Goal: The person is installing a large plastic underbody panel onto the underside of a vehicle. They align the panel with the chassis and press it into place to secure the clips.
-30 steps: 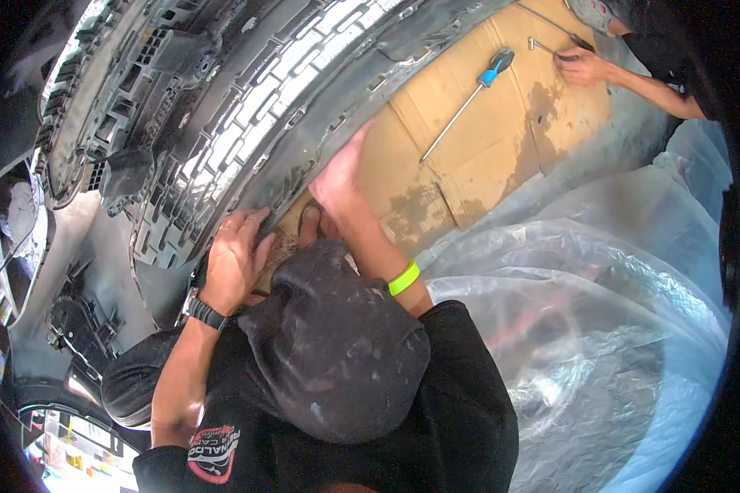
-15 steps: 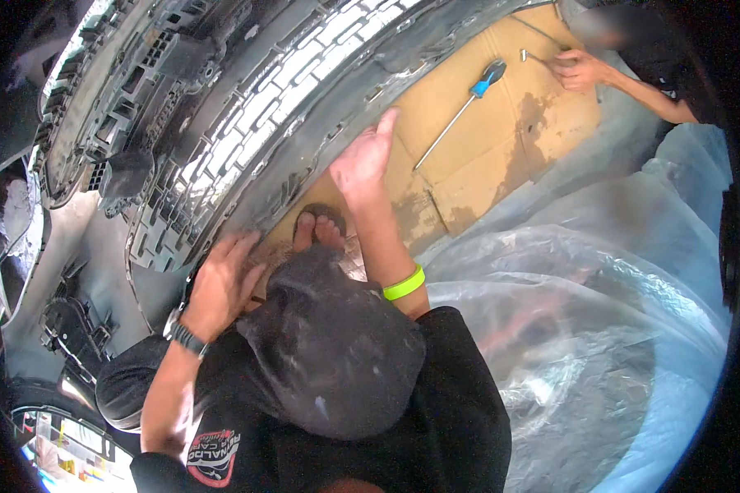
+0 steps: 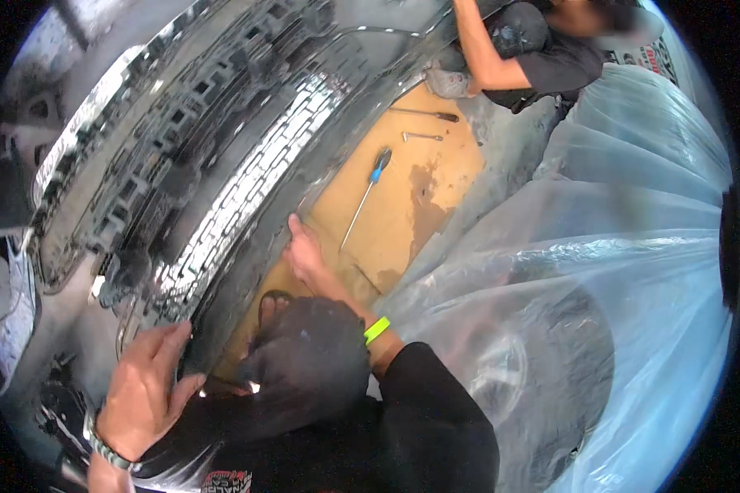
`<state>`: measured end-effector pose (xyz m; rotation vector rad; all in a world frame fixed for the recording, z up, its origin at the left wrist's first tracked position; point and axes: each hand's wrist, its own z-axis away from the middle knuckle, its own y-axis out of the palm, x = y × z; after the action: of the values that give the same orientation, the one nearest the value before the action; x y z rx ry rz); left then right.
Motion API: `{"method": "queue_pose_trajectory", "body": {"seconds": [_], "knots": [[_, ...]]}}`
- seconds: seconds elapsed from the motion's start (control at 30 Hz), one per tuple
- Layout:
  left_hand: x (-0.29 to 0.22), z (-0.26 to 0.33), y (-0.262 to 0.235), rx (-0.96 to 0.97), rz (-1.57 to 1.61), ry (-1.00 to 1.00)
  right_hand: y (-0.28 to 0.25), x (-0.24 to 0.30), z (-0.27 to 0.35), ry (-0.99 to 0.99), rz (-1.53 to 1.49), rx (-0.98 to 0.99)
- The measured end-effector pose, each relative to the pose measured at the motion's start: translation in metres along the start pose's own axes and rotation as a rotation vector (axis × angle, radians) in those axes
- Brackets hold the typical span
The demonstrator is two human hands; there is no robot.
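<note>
A large dark car bumper point(image 3: 259, 222) with a slotted mesh grille point(image 3: 263, 160) runs diagonally from lower left to upper right, its bracketed inner side showing. My right hand point(image 3: 304, 253) is at the bumper's near edge, thumb along the rim, the other fingers mostly hidden; it seems to grip that edge. By the bumper's lower left end is my left hand point(image 3: 144, 386), fingers stretched and thumb apart, holding nothing. I cannot tell whether its fingertips touch the bumper. A screwdriver point(image 3: 376, 174) with a blue and black handle lies on cardboard point(image 3: 329, 197) beyond my right hand.
A co-worker point(image 3: 543, 70) crouches at the far right, one arm reaching to the bumper's far end. A small metal wrench-like tool point(image 3: 423, 136) and a dark-handled tool point(image 3: 427, 113) lie on the cardboard. Clear plastic sheeting point(image 3: 551, 263) drapes over the right side.
The view has shifted, showing more of the far end. My left hand appears lower and more stretched out. The co-worker's hand has left the small metal tool, and an arm reaches to the bumper.
</note>
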<state>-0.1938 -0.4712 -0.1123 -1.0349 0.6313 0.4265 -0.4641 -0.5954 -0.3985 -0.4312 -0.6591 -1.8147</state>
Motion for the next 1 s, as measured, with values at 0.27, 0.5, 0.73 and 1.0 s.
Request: {"method": "queue_pose_trajectory", "body": {"seconds": [0.27, 0.5, 0.73, 1.0], "knots": [[0.017, 0.03, 0.005, 0.056, -0.048, 0.145, -0.018, -0.035, -0.008, 0.063, 0.124, 0.105], [0.02, 0.067, 0.004, 0.019, -0.014, 0.327, -0.047, 0.001, -0.043, -0.172, 0.769, -0.058], [0.011, 0.092, 0.015, 0.045, -0.112, 0.53, 0.007, 0.003, 0.061, 0.015, 0.604, -0.346], [0.029, 0.095, 0.019, 0.077, -0.115, 0.336, 0.014, -0.017, 0.08, 0.172, 0.313, -0.088]]}}
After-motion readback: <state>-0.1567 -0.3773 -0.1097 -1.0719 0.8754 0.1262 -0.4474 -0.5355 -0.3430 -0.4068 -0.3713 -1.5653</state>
